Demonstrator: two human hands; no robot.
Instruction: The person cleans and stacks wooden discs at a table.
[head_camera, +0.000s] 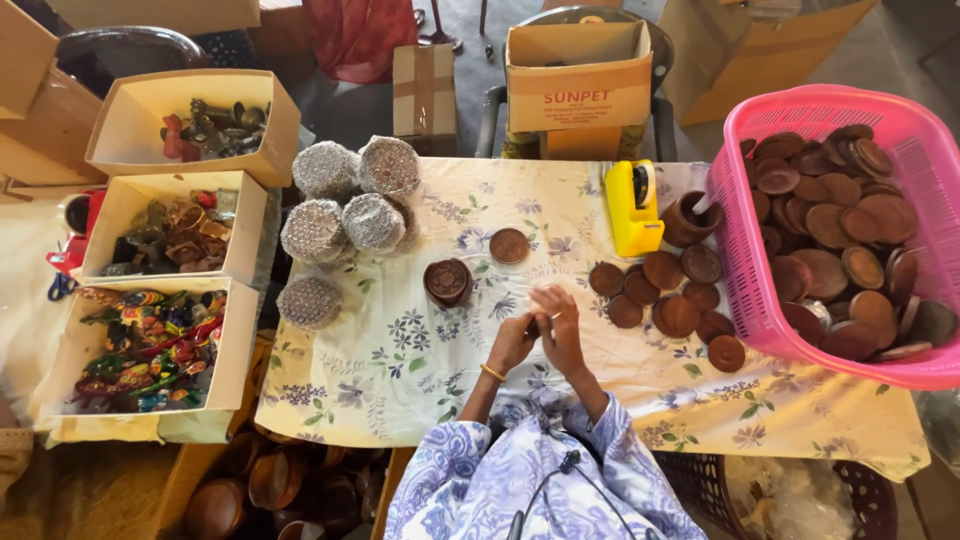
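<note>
**Hands joined over a small dark piece at the near edge of the worktop**

Left hand (512, 343) and right hand (560, 325) meet above the near middle of the worktop (400, 370), which is covered by a pale cloth printed with blue flowers. Both hands are curled, fingertips touching around a small dark piece (533, 326) pinched between them; its kind cannot be told at this size. A gold bangle (491, 372) sits on the left wrist, and patterned blue-and-white sleeves (545, 480) enter from the near edge.

Just beyond the hands, to the left, stands an open brown round pot (448, 281), with a flat brown lid (509, 245) lying apart from it, farther off. To the right of the hands lies a cluster of brown wooden discs (668, 295), close-packed and partly overlapping. A pink plastic basket (800, 110) at the right edge holds many more such discs. A yellow tape dispenser (633, 208) stands at the far side, with a brown wooden cup (688, 220) just beside it. At the far left of the cloth are five round bundles wrapped in silvery mesh (345, 205). Left of the worktop, three open cardboard boxes (150, 240) hold small multicoloured items. A closed cardboard carton (578, 75) rests on a chair beyond.
</note>
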